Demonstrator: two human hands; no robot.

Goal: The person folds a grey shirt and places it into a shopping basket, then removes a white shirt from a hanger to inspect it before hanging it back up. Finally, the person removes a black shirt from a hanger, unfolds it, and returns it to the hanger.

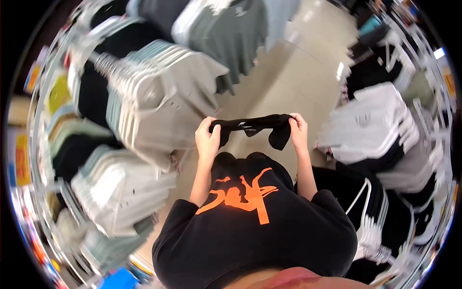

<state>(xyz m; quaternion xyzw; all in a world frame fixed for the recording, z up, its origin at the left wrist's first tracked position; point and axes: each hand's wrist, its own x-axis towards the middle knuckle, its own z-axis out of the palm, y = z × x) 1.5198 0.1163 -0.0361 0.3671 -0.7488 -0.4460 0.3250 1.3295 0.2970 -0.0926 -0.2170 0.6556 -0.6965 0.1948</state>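
A black garment (252, 124) is stretched between both hands in front of the body, above the floor. Its left end is gripped by my left hand (207, 138), with the fingers closed round the fabric. My right hand (299, 130) pinches the other end near its top edge. Loose black flaps hang down beside each hand, and a small pale label shows near the middle of the band. Below it is the black shirt I wear, with an orange print.
Racks of hanging clothes stand on both sides: beige shirts (168, 91) and white ones (120, 185) at left, light grey shirts (370, 120) at right. An empty white hanger (368, 192) sticks out at lower right. A pale tiled floor (303, 72) runs between the racks.
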